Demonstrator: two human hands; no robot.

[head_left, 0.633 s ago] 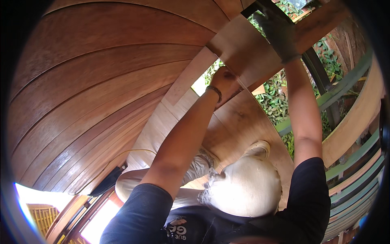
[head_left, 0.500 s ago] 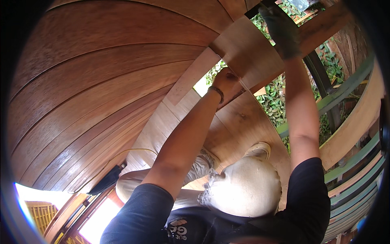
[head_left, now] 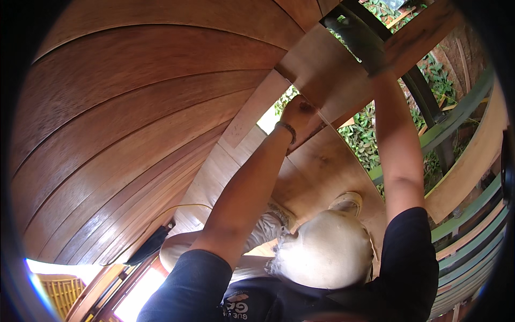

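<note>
A flat brown wooden board lies across the framing beyond my knees. At its near edge, beside a gap in the floor, my left hand is closed, with its fingers curled at the board's edge and partly hidden. A beaded bracelet circles that wrist. My right hand, in a dark glove, reaches over the board's far right side. Shadow and blur hide its fingers, so its grip cannot be made out. Fitted floorboards lie nearer to me.
A curved wall of wooden planks rises on the left. To the right, dark and green metal framing crosses openings above green plants. A loose curved wood strip rests there. A yellow cord runs by the wall's foot.
My gloved right hand has come slightly lower and nearer the board. My left hand stays at the board's near edge. The whole view has shifted a little.
</note>
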